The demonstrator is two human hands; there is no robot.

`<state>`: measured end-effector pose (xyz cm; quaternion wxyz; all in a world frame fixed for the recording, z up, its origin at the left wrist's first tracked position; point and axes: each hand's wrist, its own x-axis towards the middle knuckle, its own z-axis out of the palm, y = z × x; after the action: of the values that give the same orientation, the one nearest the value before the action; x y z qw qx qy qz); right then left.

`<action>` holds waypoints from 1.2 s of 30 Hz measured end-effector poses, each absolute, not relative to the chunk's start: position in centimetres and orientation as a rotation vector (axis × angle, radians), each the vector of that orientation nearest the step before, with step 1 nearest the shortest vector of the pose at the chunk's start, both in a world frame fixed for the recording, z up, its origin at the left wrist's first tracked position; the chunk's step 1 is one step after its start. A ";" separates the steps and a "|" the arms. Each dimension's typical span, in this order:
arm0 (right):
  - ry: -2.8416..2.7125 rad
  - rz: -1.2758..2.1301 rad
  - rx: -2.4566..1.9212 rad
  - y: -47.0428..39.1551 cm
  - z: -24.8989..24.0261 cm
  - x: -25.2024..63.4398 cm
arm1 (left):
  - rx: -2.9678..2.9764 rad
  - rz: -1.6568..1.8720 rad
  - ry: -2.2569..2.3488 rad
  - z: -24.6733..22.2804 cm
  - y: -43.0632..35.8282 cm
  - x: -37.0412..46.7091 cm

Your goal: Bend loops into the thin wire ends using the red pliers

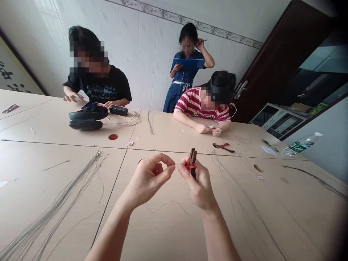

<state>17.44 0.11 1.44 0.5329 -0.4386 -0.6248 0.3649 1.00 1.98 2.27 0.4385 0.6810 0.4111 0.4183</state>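
Note:
Above the middle of the table, my left hand (152, 177) pinches a thin wire (176, 165) between thumb and forefinger. My right hand (200, 185) is closed round a pair of pliers (193, 157) with red and black handles, jaws pointing up. The right thumb and forefinger come close to the wire's other end; whether they grip it too I cannot tell. Below my hands a loose curved wire (167, 206) lies on the table. A bundle of long thin wires (73, 185) lies to the left, and more thin wires (239, 192) spread out on the right.
Across the table (152, 239) sit two people, with a third standing behind holding a blue clipboard (189, 63). Another pair of pliers (223, 147) lies beyond my right hand. A plastic bottle (301, 144), a pen (270, 145) and a black headset-like device (87, 116) are farther off.

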 end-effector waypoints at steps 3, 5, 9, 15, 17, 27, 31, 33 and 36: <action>-1.501 0.871 -1.035 0.1 1.5 17.4 | 1.696 1.040 1.037 2.2 2.0 1.0; -1.487 0.858 -1.047 0.1 1.6 17.3 | 1.695 1.055 1.050 2.2 2.0 1.0; -1.444 0.778 -1.093 -0.1 1.8 17.5 | 1.706 1.097 1.113 2.2 2.0 1.1; -1.434 0.671 -1.144 -0.2 1.7 17.5 | 1.749 1.100 1.132 2.5 1.9 1.3; -1.435 0.680 -1.143 -0.2 1.6 17.4 | 1.752 1.105 1.130 2.5 1.9 1.4; -1.334 0.894 -1.042 0.0 1.2 16.3 | 1.760 1.218 1.166 2.3 1.9 1.9; -1.334 0.946 -1.029 0.0 1.0 16.1 | 1.735 1.226 1.162 2.2 1.9 1.9; -1.332 0.960 -1.031 0.0 0.9 16.2 | 1.720 1.220 1.153 2.1 1.9 1.8; -1.339 0.955 -1.053 0.1 0.8 16.3 | 1.697 1.209 1.115 2.0 2.0 1.8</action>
<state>16.30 0.11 0.76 0.5599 -0.4467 -0.5681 0.4053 1.78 2.00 1.96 0.3793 0.6645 0.4365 0.4733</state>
